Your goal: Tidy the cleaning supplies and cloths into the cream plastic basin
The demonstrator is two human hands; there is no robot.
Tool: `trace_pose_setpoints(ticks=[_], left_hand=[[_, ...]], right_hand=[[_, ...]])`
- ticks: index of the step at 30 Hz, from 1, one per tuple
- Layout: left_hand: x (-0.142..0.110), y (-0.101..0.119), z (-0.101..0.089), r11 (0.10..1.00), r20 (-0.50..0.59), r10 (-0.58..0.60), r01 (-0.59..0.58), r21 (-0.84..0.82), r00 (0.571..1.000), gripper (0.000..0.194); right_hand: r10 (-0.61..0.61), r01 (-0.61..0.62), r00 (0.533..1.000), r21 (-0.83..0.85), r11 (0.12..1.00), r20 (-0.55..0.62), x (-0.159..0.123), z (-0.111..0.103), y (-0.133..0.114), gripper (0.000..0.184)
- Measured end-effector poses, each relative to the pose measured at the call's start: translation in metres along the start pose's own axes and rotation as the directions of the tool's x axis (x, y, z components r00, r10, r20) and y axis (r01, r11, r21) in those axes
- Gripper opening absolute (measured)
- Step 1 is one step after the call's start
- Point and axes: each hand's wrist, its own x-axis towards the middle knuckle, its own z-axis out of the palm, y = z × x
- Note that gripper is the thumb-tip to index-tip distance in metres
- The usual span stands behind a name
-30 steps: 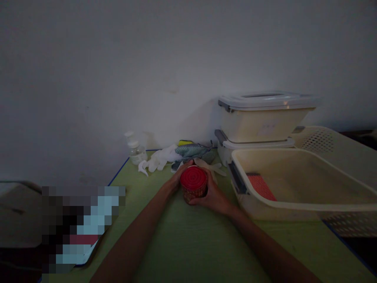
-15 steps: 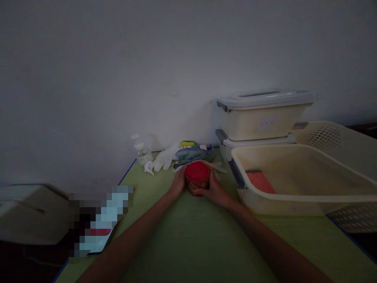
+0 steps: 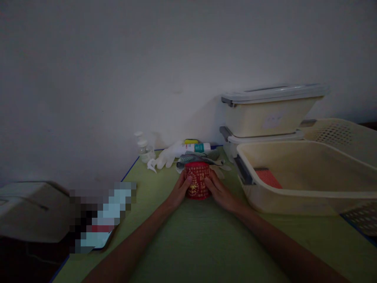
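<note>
A red cylinder with gold print (image 3: 198, 184) is between my two hands at the middle of the table, its patterned side facing me. It could be a small canister or a roll; I cannot tell which. My left hand (image 3: 180, 190) wraps its left side, with the thumb on the front. From the right, my right hand (image 3: 219, 190) grips it the same way. Behind it lie a crumpled grey patterned cloth (image 3: 194, 157), a white tube with a teal band (image 3: 203, 147) and white gloves (image 3: 166, 156).
A pump bottle (image 3: 145, 152) stands at the back left. A blurred-out device (image 3: 110, 218) lies along the left edge. An open cream bin (image 3: 294, 202) with a red piece (image 3: 268, 178) inside stands right, before stacked lidded boxes (image 3: 271, 116) and a perforated basket (image 3: 350, 137).
The red cylinder has tipped so its printed side faces me and its ringed top shows only as a thin rim. Both thumbs are now on its front. The view has shifted slightly.
</note>
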Motion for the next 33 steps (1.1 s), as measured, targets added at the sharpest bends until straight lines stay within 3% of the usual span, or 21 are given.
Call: trace_pose_setpoints(ticks=[4,9,11,14,16,25,33], left_hand=[[-0.005,-0.002,0.000,0.977,0.014,-0.070,0.071,-0.201,0.997,0.059],[-0.011,0.012,0.008,0.916,-0.062,-0.203,0.167,-0.366,0.977,0.067],[-0.011,0.016,0.010,0.896,-0.074,-0.253,0.205,-0.395,0.965,0.065],[-0.011,0.019,0.010,0.867,-0.067,-0.300,0.243,-0.435,0.951,0.063],[-0.012,0.019,0.009,0.858,-0.044,-0.298,0.247,-0.450,0.954,0.062],[-0.014,0.017,0.005,0.827,0.059,-0.273,0.265,-0.496,0.960,0.053],[-0.014,0.020,0.005,0.795,0.092,-0.317,0.318,-0.516,0.944,0.041]], right_hand=[[0.017,-0.017,1.000,0.008,1.000,0.017,-0.002,0.004,-0.002,0.043],[0.038,-0.038,0.999,-0.007,0.999,0.006,-0.006,0.006,-0.004,0.046],[0.008,-0.008,1.000,0.002,1.000,0.008,-0.008,0.005,-0.004,0.058],[-0.083,0.083,0.994,0.012,0.997,0.077,-0.011,0.003,-0.006,0.095],[-0.145,0.150,0.984,-0.045,0.988,0.102,-0.011,0.003,-0.007,0.109],[-0.294,0.309,0.950,-0.171,0.935,0.107,-0.009,0.004,-0.009,0.095],[-0.326,0.337,0.942,-0.208,0.918,0.086,-0.007,0.003,-0.008,0.089]])
